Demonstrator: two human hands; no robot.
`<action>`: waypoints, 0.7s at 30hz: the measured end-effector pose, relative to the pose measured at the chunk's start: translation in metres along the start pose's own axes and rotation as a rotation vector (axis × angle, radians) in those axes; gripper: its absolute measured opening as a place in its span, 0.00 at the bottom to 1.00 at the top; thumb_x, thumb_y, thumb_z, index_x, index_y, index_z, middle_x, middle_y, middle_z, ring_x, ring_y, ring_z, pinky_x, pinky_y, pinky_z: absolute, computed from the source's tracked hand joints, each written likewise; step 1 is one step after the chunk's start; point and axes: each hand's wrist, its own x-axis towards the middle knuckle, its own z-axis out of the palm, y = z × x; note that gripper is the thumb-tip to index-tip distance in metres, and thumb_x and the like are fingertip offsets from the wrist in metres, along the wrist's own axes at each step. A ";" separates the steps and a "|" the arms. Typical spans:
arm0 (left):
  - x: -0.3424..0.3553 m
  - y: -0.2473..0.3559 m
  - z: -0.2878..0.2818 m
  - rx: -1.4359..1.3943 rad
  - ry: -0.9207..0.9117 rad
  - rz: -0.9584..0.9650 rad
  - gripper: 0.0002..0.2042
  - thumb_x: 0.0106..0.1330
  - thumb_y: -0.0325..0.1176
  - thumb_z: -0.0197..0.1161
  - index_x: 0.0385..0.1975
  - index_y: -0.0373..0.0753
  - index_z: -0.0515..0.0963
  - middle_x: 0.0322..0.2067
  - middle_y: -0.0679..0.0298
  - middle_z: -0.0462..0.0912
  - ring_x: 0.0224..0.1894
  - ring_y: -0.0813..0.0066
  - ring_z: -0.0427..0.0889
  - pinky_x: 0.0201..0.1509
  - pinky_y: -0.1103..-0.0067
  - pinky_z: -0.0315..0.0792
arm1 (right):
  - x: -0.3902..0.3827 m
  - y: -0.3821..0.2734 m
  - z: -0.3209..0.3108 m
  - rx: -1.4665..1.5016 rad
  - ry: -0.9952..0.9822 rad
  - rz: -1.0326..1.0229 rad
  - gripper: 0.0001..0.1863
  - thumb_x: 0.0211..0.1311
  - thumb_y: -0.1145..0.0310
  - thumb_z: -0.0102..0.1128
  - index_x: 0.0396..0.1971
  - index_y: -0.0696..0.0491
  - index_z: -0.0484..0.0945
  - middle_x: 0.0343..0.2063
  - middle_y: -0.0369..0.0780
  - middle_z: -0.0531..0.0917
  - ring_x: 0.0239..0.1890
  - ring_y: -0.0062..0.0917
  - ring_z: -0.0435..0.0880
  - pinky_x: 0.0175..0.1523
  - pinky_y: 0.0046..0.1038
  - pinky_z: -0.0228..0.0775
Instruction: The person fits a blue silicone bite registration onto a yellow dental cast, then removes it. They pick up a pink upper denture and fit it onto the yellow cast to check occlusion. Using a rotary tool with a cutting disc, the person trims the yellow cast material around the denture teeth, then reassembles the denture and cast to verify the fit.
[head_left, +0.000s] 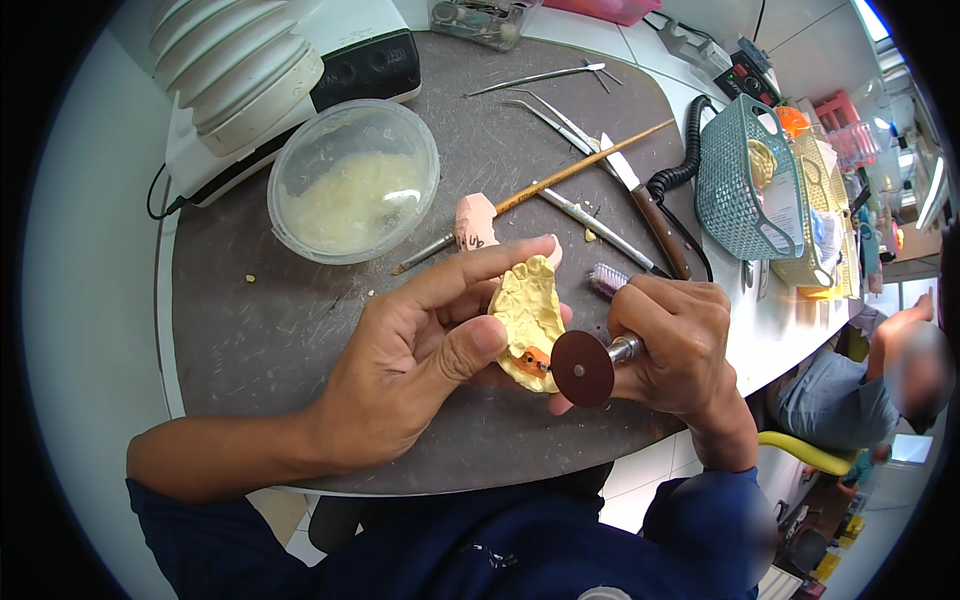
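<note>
In my left hand [420,350], a yellow plaster dental cast [525,300] is gripped between thumb and fingers; an orange patch with small dark spots sits at its lower part. My right hand [670,340] is wrapped around a metal handpiece [627,347] fitted with a brown cutting disc [583,369], held right beside the orange patch; whether they touch I cannot tell. Behind the cast stands a pink block [474,213], and a white-and-purple bristled brush [606,279] lies just above my right hand. Part of the cast's underside is hidden by my fingers.
Left: translucent tub of pale material [355,185], white machine [235,80]. Back: wooden brush [540,185], knife [660,230], tweezers, other tools on the grey bench mat [260,340]. Right: black coiled cord [680,170], teal basket [745,180], beige basket; a seated person [825,390] beyond.
</note>
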 end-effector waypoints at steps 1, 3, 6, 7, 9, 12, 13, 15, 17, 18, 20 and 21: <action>0.000 0.000 0.000 0.003 -0.001 0.001 0.34 0.73 0.49 0.54 0.70 0.34 0.55 0.57 0.46 0.75 0.62 0.62 0.75 0.62 0.71 0.76 | 0.000 0.000 0.000 -0.002 0.003 0.000 0.33 0.36 0.41 0.78 0.15 0.51 0.66 0.13 0.34 0.67 0.13 0.27 0.72 0.18 0.28 0.61; 0.000 -0.001 0.001 0.016 0.020 0.013 0.34 0.73 0.49 0.54 0.70 0.34 0.56 0.57 0.46 0.75 0.62 0.62 0.75 0.62 0.71 0.75 | 0.000 0.000 0.000 -0.012 -0.001 0.002 0.32 0.36 0.41 0.77 0.16 0.51 0.67 0.13 0.34 0.67 0.13 0.27 0.73 0.18 0.28 0.61; -0.001 -0.001 -0.001 0.032 0.016 0.011 0.34 0.72 0.49 0.55 0.70 0.33 0.57 0.59 0.47 0.73 0.61 0.62 0.76 0.62 0.70 0.75 | 0.001 -0.002 0.000 -0.027 -0.011 -0.006 0.32 0.36 0.40 0.77 0.16 0.51 0.67 0.13 0.34 0.67 0.13 0.27 0.73 0.18 0.28 0.62; 0.000 -0.001 -0.002 0.037 0.004 0.005 0.34 0.72 0.49 0.56 0.69 0.33 0.57 0.60 0.48 0.72 0.61 0.61 0.76 0.62 0.70 0.75 | 0.001 -0.002 0.000 -0.031 -0.007 -0.009 0.32 0.36 0.40 0.77 0.16 0.51 0.67 0.13 0.34 0.67 0.13 0.27 0.73 0.18 0.28 0.62; 0.000 0.000 -0.001 0.036 0.002 0.002 0.34 0.72 0.49 0.56 0.69 0.33 0.58 0.63 0.49 0.70 0.61 0.61 0.77 0.62 0.70 0.75 | 0.001 -0.002 0.000 -0.033 -0.002 -0.016 0.32 0.36 0.40 0.77 0.16 0.51 0.67 0.13 0.34 0.67 0.13 0.26 0.73 0.19 0.28 0.62; 0.000 0.000 0.000 0.050 0.019 0.019 0.33 0.72 0.49 0.57 0.69 0.33 0.58 0.66 0.50 0.65 0.61 0.60 0.77 0.62 0.69 0.75 | 0.001 -0.002 0.000 -0.026 0.003 -0.023 0.32 0.36 0.41 0.77 0.16 0.51 0.68 0.13 0.34 0.68 0.13 0.26 0.73 0.19 0.28 0.62; 0.000 -0.001 0.000 0.056 0.026 0.029 0.33 0.72 0.49 0.57 0.69 0.34 0.59 0.68 0.50 0.63 0.61 0.59 0.76 0.62 0.68 0.75 | 0.001 -0.002 0.000 -0.026 0.005 -0.019 0.32 0.36 0.41 0.77 0.16 0.51 0.68 0.13 0.34 0.68 0.13 0.26 0.73 0.19 0.28 0.62; -0.001 -0.001 0.000 0.048 0.030 0.027 0.33 0.72 0.49 0.57 0.69 0.34 0.59 0.68 0.50 0.62 0.61 0.59 0.76 0.62 0.68 0.75 | 0.001 -0.002 0.000 -0.018 0.007 -0.013 0.32 0.35 0.42 0.78 0.16 0.52 0.68 0.13 0.34 0.68 0.13 0.26 0.73 0.19 0.28 0.62; -0.001 -0.002 -0.001 0.043 0.029 0.030 0.32 0.72 0.49 0.56 0.68 0.35 0.60 0.69 0.50 0.61 0.62 0.58 0.76 0.62 0.67 0.76 | 0.001 -0.001 0.000 -0.002 0.007 -0.007 0.32 0.35 0.42 0.79 0.16 0.52 0.68 0.13 0.34 0.68 0.13 0.26 0.73 0.19 0.28 0.63; -0.001 -0.002 -0.001 0.043 0.026 0.033 0.32 0.72 0.49 0.56 0.68 0.35 0.60 0.69 0.50 0.60 0.62 0.58 0.76 0.62 0.67 0.76 | 0.001 -0.001 0.000 0.004 0.006 -0.005 0.31 0.35 0.43 0.79 0.16 0.52 0.68 0.13 0.34 0.68 0.13 0.26 0.73 0.19 0.28 0.62; 0.000 -0.002 -0.001 0.038 0.023 0.033 0.32 0.72 0.48 0.56 0.68 0.35 0.60 0.69 0.50 0.60 0.62 0.58 0.76 0.62 0.67 0.76 | 0.001 0.000 -0.001 0.013 0.002 -0.001 0.31 0.35 0.43 0.79 0.17 0.52 0.68 0.13 0.34 0.68 0.13 0.26 0.73 0.19 0.28 0.62; 0.000 -0.001 -0.001 0.033 0.023 0.029 0.32 0.72 0.48 0.56 0.68 0.35 0.60 0.69 0.50 0.60 0.62 0.58 0.75 0.62 0.67 0.76 | 0.000 0.000 -0.001 0.009 -0.001 -0.003 0.31 0.35 0.43 0.79 0.17 0.52 0.69 0.13 0.34 0.68 0.13 0.26 0.73 0.19 0.28 0.62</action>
